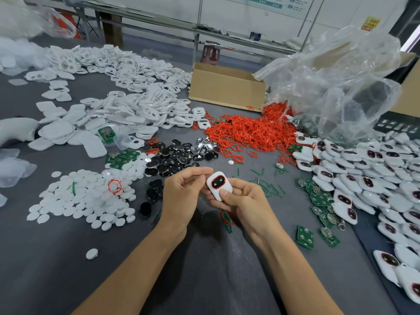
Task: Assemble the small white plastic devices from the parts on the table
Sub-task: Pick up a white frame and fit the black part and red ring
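A small white device (218, 183) with a red-ringed dark button window sits between my two hands above the grey table (68, 269). My right hand (241, 201) cradles it from below, thumb pressed on its lower face. My left hand (181, 192) pinches its upper left edge with thumb and fingertips. Around them lie the parts: white shells (127, 96), red rings (247, 130), black button pads (172, 158), white round discs (84, 198) and green circuit boards (318, 198). Finished white devices (372, 178) are heaped at the right.
A cardboard box (227, 87) stands at the back centre. Beside it a crumpled clear plastic bag (341, 83) spills red rings. Clear blister covers (13, 169) lie at the left edge. One red ring (227, 218) with green strips lies under my right hand.
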### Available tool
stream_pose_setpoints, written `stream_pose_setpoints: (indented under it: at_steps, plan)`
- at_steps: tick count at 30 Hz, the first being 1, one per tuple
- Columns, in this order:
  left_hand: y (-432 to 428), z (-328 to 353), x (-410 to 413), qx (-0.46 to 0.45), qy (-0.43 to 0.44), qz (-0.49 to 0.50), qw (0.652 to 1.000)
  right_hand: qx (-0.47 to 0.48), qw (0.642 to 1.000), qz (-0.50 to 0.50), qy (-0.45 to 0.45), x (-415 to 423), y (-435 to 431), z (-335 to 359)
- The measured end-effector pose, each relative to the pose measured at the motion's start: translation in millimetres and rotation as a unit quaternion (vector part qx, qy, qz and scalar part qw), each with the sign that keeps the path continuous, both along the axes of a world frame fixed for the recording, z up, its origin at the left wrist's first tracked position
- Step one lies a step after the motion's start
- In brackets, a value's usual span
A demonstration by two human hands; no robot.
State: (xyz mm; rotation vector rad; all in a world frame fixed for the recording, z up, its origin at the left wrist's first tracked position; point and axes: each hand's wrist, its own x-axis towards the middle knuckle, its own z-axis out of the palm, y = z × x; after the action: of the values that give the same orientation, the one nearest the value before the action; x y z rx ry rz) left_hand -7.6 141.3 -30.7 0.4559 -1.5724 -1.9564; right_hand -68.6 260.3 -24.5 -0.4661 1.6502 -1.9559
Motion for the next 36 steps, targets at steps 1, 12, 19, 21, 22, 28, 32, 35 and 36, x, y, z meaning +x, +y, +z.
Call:
stream_pose_setpoints:
  at_steps: [1,12,19,21,22,28,32,35,36]
  plan:
    - [0,0,0,0.012,0.002,-0.001,1.0,0.006,1.0,0.007,-0.008,-1,1,1]
    - [-3,-2,-4,0.068,-0.012,0.02,0.997,-0.114,0.954,-0.272,-0.061,-50,68,34]
    - [-4,0,-5,0.08,-0.018,0.023,0.996,-0.092,0.947,-0.306,0.008,-91,132,44]
    - [-4,0,-5,0.075,-0.025,0.023,0.997,0.038,0.961,-0.266,0.066,-85,115,30]
    - [-3,-1,-5,0.069,-0.028,0.023,0.997,0.069,0.962,-0.25,0.088,-80,103,27]
    - [-1,-5,-6,0.014,-0.046,0.024,0.999,0.219,0.932,-0.115,0.265,-66,11,39]
    - [2,-6,-11,-0.019,-0.048,0.022,0.998,0.258,0.888,0.008,0.381,-58,-73,57]
    - [6,-4,-10,-0.036,-0.045,0.017,0.998,0.306,0.829,0.115,0.454,-55,-142,61]
    - [8,-5,-9,-0.038,-0.035,0.015,0.999,0.324,0.81,0.147,0.467,-53,-163,60]
